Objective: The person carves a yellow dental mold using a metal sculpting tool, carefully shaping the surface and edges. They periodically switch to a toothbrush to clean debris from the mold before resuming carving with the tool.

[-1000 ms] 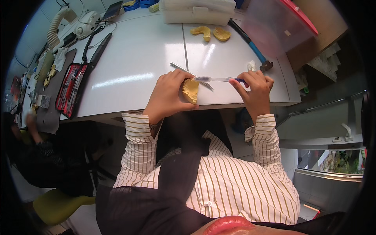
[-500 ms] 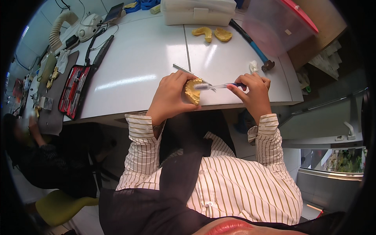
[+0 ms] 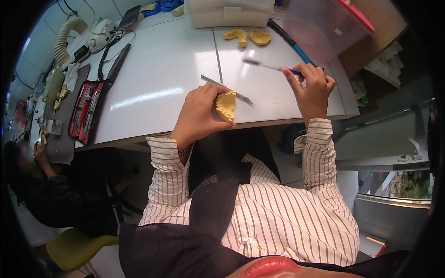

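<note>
My left hand (image 3: 198,112) is closed round a yellow dental cast (image 3: 225,106), its row of moulded teeth turned to the right. In my right hand (image 3: 314,89) is a toothbrush (image 3: 266,66), gripped by its dark blue handle end. The bristles point to the upper left, well apart from the cast. A slim metal craft knife (image 3: 227,89) lies on the white table just beyond my left hand, its blade toward the right. Two more yellow casts, one horseshoe-shaped (image 3: 237,35) and one rounded (image 3: 260,37), rest farther back.
A hammer (image 3: 292,42) with a black and blue handle lies beyond my right hand, its head hidden. At the back stand a white case (image 3: 230,16) and a clear bin (image 3: 320,30) with a pink lid. On the left is an open tool pouch (image 3: 86,111); a co-worker sits beyond.
My right hand has drawn the toothbrush off the cast, moving it up and to the right. The left hand keeps its hold on the cast.
</note>
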Tool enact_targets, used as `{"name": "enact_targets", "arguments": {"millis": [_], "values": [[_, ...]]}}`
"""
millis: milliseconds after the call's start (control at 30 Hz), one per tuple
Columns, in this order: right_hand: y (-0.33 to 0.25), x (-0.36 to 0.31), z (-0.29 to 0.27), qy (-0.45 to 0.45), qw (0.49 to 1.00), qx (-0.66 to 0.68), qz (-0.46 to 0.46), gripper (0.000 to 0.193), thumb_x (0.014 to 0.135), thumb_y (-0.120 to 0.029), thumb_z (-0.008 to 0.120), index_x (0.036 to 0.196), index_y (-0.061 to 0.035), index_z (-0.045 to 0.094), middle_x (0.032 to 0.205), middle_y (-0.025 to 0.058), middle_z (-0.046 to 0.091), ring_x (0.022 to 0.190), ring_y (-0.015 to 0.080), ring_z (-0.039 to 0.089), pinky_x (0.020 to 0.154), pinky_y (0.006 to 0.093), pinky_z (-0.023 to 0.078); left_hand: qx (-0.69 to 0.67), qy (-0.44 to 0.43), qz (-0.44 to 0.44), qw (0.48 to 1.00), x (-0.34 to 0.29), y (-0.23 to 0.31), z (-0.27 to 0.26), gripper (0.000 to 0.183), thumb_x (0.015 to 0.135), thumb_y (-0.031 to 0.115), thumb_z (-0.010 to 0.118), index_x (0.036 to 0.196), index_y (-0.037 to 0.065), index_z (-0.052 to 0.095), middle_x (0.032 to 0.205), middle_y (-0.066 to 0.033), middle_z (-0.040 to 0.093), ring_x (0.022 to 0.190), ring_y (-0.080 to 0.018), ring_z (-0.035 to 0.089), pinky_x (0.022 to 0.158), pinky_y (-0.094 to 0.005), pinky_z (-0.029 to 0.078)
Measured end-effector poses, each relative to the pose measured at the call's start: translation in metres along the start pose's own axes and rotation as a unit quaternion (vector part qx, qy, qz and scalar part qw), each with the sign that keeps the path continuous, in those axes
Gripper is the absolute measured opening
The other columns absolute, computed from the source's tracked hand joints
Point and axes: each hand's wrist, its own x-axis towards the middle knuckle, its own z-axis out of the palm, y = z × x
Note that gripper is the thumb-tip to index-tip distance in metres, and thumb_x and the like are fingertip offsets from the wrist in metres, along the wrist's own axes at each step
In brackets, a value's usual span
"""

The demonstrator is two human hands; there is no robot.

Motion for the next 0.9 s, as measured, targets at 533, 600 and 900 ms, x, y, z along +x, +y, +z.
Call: {"name": "enact_targets", "arguments": {"millis": [533,600,900], "values": [[-0.057,0.017,0.029,-0.300,0.919,0.143,-0.214,0.022,0.090,-0.017,0.066,0.107,-0.0036,0.062,0.101,0.0116,0.062,0.098,0.0289,0.064,0.083,0.0408,0.052,-0.124,0.010,-0.065,0.990,-0.004,0.007,-0.006,0.084,0.068,0.041,0.087,0.137,0.006,0.054,0.118,-0.0117,0.065,0.111,-0.0292,0.061,0.099,-0.0392,0.044],[-0.057,0.016,0.028,-0.298,0.918,0.145,-0.217,0.017,0.089,-0.014,0.065,0.102,-0.0025,0.061,0.099,0.0120,0.062,0.095,0.0300,0.064,0.082,0.0404,0.053,-0.161,0.019,-0.078,0.984,-0.003,0.008,-0.008,0.083,0.068,0.040,0.088,0.137,0.006,0.054,0.118,-0.0118,0.066,0.112,-0.0293,0.061,0.100,-0.0395,0.045],[-0.032,0.041,0.012,-0.292,0.916,0.256,-0.099,0.010,0.093,-0.007,0.062,0.090,0.0012,0.058,0.085,0.0104,0.061,0.074,0.0252,0.059,0.069,0.0357,0.048,-0.123,0.029,-0.083,0.988,-0.007,0.011,-0.012,0.081,0.064,0.032,0.090,0.133,0.007,0.055,0.115,-0.0089,0.066,0.108,-0.0287,0.062,0.098,-0.0397,0.044]]}}
